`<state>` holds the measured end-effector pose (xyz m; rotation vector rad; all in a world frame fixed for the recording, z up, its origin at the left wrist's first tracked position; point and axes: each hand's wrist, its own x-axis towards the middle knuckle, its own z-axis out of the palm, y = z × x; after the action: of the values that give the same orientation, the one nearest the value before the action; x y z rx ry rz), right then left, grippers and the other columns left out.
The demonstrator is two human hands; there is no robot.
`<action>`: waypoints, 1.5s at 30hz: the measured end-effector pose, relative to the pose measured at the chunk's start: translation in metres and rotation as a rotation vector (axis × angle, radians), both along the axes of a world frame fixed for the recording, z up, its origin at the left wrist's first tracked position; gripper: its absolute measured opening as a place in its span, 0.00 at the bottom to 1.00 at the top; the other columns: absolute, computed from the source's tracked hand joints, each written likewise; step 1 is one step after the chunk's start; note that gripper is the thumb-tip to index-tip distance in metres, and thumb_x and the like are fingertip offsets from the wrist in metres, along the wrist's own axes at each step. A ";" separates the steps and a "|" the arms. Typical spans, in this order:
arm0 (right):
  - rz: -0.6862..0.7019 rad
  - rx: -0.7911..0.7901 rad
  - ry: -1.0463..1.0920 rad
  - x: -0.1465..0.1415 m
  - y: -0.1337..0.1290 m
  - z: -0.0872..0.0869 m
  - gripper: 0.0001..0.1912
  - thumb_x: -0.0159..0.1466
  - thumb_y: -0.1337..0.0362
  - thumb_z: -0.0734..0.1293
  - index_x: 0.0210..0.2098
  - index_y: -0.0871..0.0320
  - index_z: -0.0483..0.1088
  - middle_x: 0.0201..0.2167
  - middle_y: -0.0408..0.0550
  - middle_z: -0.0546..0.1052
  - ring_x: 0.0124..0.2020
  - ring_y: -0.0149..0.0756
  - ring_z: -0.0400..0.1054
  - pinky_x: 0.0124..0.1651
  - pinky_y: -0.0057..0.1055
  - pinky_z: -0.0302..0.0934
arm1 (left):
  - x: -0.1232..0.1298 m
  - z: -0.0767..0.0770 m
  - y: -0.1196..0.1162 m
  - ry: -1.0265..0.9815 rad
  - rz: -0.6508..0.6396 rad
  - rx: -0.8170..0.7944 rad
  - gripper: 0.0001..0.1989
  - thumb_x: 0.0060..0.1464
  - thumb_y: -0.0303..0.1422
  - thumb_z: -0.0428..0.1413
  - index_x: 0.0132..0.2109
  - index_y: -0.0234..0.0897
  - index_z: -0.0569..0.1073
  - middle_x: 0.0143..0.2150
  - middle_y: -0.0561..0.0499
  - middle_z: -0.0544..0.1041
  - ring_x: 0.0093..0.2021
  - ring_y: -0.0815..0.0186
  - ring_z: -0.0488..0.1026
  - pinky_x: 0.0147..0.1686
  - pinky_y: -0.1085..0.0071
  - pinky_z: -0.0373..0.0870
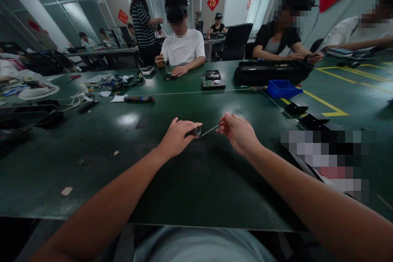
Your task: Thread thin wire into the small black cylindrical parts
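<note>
Between the thumb and fingers of my left hand is a small dark cylinder. Its round end, with a lighter ring, faces right; its exact kind is unclear. My right hand grips a screwdriver, whose reddish handle is mostly hidden by the fingers. The thin metal shaft slants down to the left. Its tip lies at the lower edge of the cylinder's round end; whether it touches I cannot tell. Both hands are above the green tabletop.
Beyond my hands lie an electric screwdriver, hard drives, a blue bin and a long black housing. Black brackets are at right. Cables and a white fan guard are at left. A person works opposite.
</note>
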<state>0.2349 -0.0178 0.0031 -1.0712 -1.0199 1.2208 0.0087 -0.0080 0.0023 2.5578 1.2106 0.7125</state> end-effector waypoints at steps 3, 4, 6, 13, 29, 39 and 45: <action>-0.084 0.022 -0.051 0.001 0.003 -0.003 0.12 0.65 0.53 0.65 0.31 0.55 0.68 0.26 0.44 0.72 0.26 0.34 0.67 0.34 0.36 0.66 | -0.002 -0.002 0.002 0.018 0.035 -0.047 0.21 0.63 0.34 0.57 0.62 0.48 0.69 0.58 0.49 0.75 0.60 0.57 0.69 0.68 0.42 0.43; -0.097 0.046 -0.054 0.001 0.003 -0.004 0.12 0.65 0.53 0.65 0.32 0.55 0.68 0.27 0.44 0.72 0.27 0.34 0.67 0.34 0.35 0.66 | -0.002 -0.003 0.002 0.020 0.045 -0.061 0.21 0.63 0.34 0.57 0.62 0.48 0.69 0.58 0.49 0.75 0.60 0.57 0.69 0.68 0.41 0.44; -0.096 0.095 -0.046 0.000 0.002 -0.006 0.12 0.66 0.53 0.65 0.34 0.56 0.69 0.29 0.44 0.73 0.29 0.33 0.68 0.36 0.34 0.66 | -0.003 -0.004 0.003 0.019 0.054 -0.078 0.21 0.63 0.34 0.57 0.62 0.48 0.69 0.58 0.49 0.75 0.60 0.57 0.69 0.67 0.41 0.46; -0.076 0.245 -0.213 -0.003 -0.005 -0.004 0.13 0.66 0.53 0.64 0.36 0.57 0.70 0.30 0.45 0.75 0.31 0.34 0.70 0.38 0.36 0.66 | 0.000 -0.004 0.002 -0.018 0.032 -0.086 0.21 0.61 0.34 0.59 0.61 0.44 0.71 0.57 0.47 0.76 0.57 0.56 0.71 0.62 0.49 0.58; -0.075 0.253 -0.428 -0.002 -0.013 0.007 0.15 0.66 0.52 0.65 0.33 0.57 0.71 0.25 0.45 0.77 0.28 0.35 0.72 0.35 0.35 0.64 | 0.002 -0.004 -0.002 -0.076 0.034 -0.109 0.21 0.60 0.33 0.60 0.60 0.41 0.72 0.53 0.47 0.77 0.53 0.58 0.72 0.55 0.59 0.67; -0.117 0.254 -0.729 -0.003 -0.019 0.016 0.16 0.65 0.50 0.66 0.30 0.56 0.72 0.20 0.42 0.73 0.22 0.33 0.66 0.28 0.32 0.56 | 0.002 -0.004 -0.002 -0.085 0.038 -0.115 0.21 0.60 0.32 0.60 0.60 0.41 0.72 0.52 0.48 0.78 0.52 0.58 0.72 0.54 0.59 0.67; -0.030 0.316 -0.655 -0.002 -0.017 0.012 0.09 0.66 0.58 0.63 0.38 0.56 0.72 0.27 0.44 0.74 0.29 0.35 0.69 0.33 0.32 0.60 | 0.002 -0.005 -0.001 -0.080 0.028 -0.116 0.19 0.60 0.30 0.60 0.58 0.39 0.73 0.54 0.47 0.77 0.55 0.58 0.72 0.56 0.59 0.66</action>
<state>0.2327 -0.0351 0.0149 -1.2512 -1.6248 0.6468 0.0109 -0.0089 -0.0025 2.3995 1.2276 0.7211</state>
